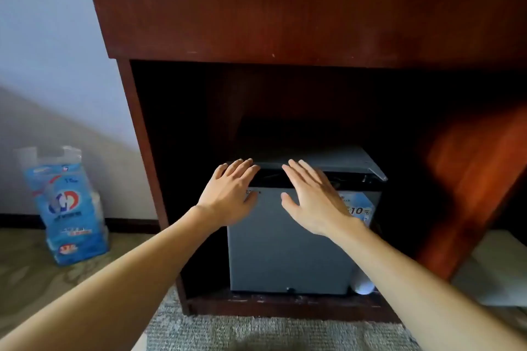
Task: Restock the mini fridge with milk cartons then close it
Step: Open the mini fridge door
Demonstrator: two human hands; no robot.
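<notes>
A small grey mini fridge (285, 251) stands inside the open bottom bay of a dark red wooden cabinet (256, 8). Its door faces me and looks shut. My left hand (231, 194) lies flat on the upper left of the door, fingertips reaching the top edge. My right hand (312, 196) is spread with straight fingers over the upper middle of the door. A blue and white sticker (363, 208) shows on the door's upper right. No milk cartons are in view.
A blue and white plastic pack (67, 208) stands on the floor by the wall at left. A white rounded object (362, 283) sits beside the fridge's lower right corner. Patterned carpet (256, 333) lies in front; a pale cushion (493, 273) is at right.
</notes>
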